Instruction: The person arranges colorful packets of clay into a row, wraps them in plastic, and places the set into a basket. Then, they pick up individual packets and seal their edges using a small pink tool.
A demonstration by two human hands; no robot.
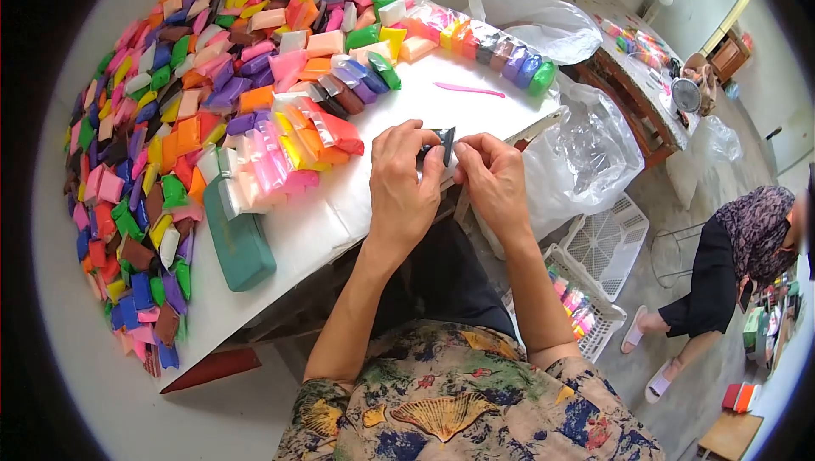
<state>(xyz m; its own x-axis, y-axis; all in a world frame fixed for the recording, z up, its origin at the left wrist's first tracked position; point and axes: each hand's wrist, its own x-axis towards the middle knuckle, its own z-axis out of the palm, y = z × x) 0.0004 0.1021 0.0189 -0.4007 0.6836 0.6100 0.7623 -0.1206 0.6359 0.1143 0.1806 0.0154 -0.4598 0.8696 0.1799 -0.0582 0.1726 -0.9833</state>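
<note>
My left hand [403, 177] and my right hand [492, 177] meet over the front edge of the white table [340, 215]. Together they pinch a small black clay packet [443, 143] between their fingertips. Just left of my hands lies a row of clear-wrapped clay packets [289, 151] in pink, yellow, orange and red. A big heap of small coloured clay packets [170, 121] covers the left and far side of the table.
A dark green block [239, 244] lies near the table's front. A pink stick [469, 88] and a wrapped strip of coloured clay [497, 53] lie further back. Clear plastic bags [586, 155] and white baskets [598, 278] stand right. Another person [730, 257] sits at far right.
</note>
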